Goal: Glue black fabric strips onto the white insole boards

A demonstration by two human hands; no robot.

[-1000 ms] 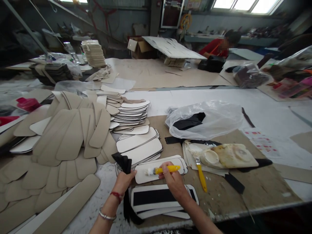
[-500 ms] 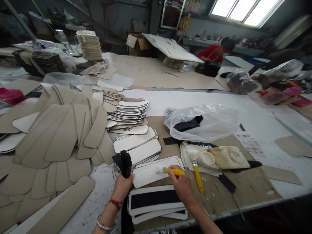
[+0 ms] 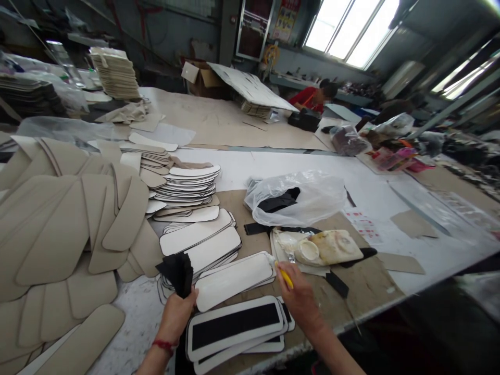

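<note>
My right hand (image 3: 297,292) is closed round the yellow handle of a brush (image 3: 286,276), whose bristles are at the right end of a white rounded panel (image 3: 234,281). In my left hand (image 3: 175,312) is a bunch of black fabric strips (image 3: 177,271), held upright by the panel's left end. Nearer me lie panels with a black strip (image 3: 236,325) along the middle, stacked unevenly. Beyond the left hand are more white panels (image 3: 199,234) in overlapping piles. A stained glue container (image 3: 332,247) lies on its side right of the brush.
Beige panels (image 3: 50,229) cover the left of the table. A clear plastic bag (image 3: 312,200) with black material lies beyond the glue container. Farther back are a cardboard box (image 3: 207,80) and a person in a red top (image 3: 304,97).
The brush has moved from the middle of the white panel to its right end. My view has turned right, so the scene sits farther left. My left hand still holds the strips.
</note>
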